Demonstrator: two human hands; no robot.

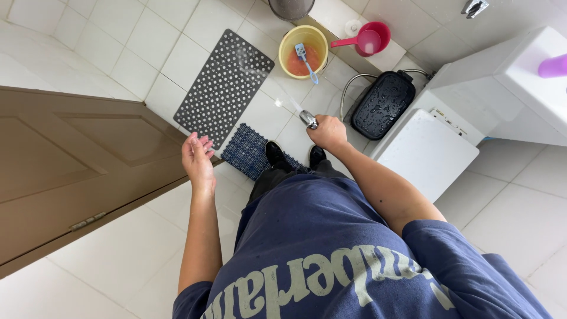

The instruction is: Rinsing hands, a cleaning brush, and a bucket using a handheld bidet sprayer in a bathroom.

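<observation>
My right hand (pixel 328 133) grips a chrome spray nozzle (pixel 308 119) on a metal hose (pixel 349 86). A thin jet of water leaves the nozzle toward a dark perforated rubber mat (pixel 225 88) lying on the white tiled floor. My left hand (pixel 197 156) hovers open, fingers spread, just below the mat's near edge and next to a small blue woven mat (pixel 245 150). My black shoes (pixel 276 155) stand on that blue mat.
A brown door (pixel 77 165) stands open at left. A yellow bucket (pixel 303 52) holds reddish water and a blue brush. A pink scoop (pixel 367 40) rests on a ledge. A black toilet seat (pixel 383 104), white toilet lid (pixel 426 152) and white basin (pixel 514 82) crowd the right.
</observation>
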